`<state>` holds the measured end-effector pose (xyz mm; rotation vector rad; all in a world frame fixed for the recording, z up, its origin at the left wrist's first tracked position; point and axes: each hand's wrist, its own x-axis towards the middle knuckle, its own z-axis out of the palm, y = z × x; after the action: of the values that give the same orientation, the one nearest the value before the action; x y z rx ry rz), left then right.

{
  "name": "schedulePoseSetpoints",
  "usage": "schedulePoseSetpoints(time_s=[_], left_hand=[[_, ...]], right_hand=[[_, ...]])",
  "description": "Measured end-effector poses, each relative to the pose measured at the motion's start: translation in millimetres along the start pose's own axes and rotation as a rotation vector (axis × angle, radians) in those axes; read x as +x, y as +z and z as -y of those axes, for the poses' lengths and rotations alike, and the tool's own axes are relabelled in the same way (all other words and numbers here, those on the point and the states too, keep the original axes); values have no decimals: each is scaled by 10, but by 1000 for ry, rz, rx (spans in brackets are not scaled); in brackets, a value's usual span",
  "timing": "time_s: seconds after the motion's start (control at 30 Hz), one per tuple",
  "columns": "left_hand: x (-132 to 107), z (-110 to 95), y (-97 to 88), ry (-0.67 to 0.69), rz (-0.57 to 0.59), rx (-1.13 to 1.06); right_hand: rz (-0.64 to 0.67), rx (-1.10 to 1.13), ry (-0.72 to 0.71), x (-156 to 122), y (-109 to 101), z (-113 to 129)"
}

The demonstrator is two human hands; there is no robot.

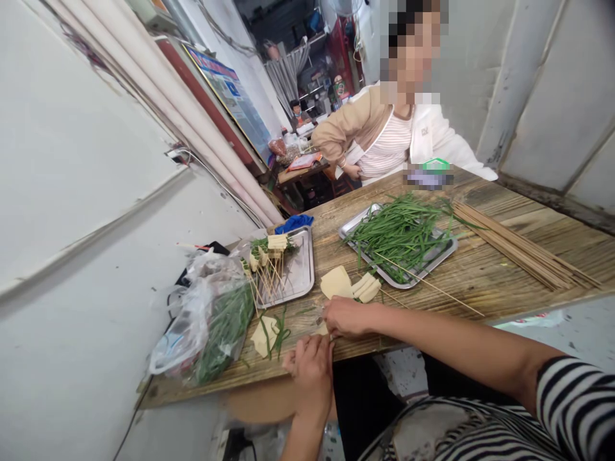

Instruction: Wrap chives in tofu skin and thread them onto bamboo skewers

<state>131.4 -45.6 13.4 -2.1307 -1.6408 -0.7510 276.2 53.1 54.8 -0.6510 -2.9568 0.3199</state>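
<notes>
At the near edge of the wooden table, my left hand (pixel 310 365) has its fingers curled over a pale tofu sheet (pixel 323 329), mostly hidden beneath the hands. My right hand (pixel 346 317) is closed at the sheet's other side, its fingertips partly out of sight. Left of them, another piece of tofu sheet (pixel 264 337) lies with loose chives (pixel 282 336) across it. Just beyond my right hand are a flat stack of tofu sheets (pixel 336 282) and tofu rolls (pixel 367 287). A single bamboo skewer (pixel 432 285) lies across the table and tray edge.
One metal tray (pixel 303 272) carries skewered tofu rolls (pixel 269 256); another metal tray (pixel 408 283) bears heaped chives (pixel 398 227). Bundled bamboo skewers (pixel 523 246) lie right. A plastic bag of greens (pixel 223 326) sits left, a blue cloth (pixel 294 223) behind. Another person (pixel 384 131) sits opposite.
</notes>
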Motion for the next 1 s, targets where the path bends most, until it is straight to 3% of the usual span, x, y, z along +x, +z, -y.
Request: schedulePoseSetpoints(time_s=[0.17, 0.37, 0.5, 0.63, 0.83, 1.0], left_hand=[[73, 14, 9, -11, 67, -117], [237, 106, -80, -9, 276, -222], [367, 141, -151, -11, 420, -301], [455, 148, -216, -30, 533, -288], [416, 131, -223, -59, 494, -265], [187, 109, -128, 4, 233, -129]], right_hand=[[1, 51, -28, -20, -13, -63], [-68, 142, 24, -96, 30, -65], [-176, 4, 69, -175, 72, 20], [-290, -157, -45, -212, 190, 55], [-242, -120, -61, -85, 273, -37], [-186, -81, -38, -11, 204, -48]])
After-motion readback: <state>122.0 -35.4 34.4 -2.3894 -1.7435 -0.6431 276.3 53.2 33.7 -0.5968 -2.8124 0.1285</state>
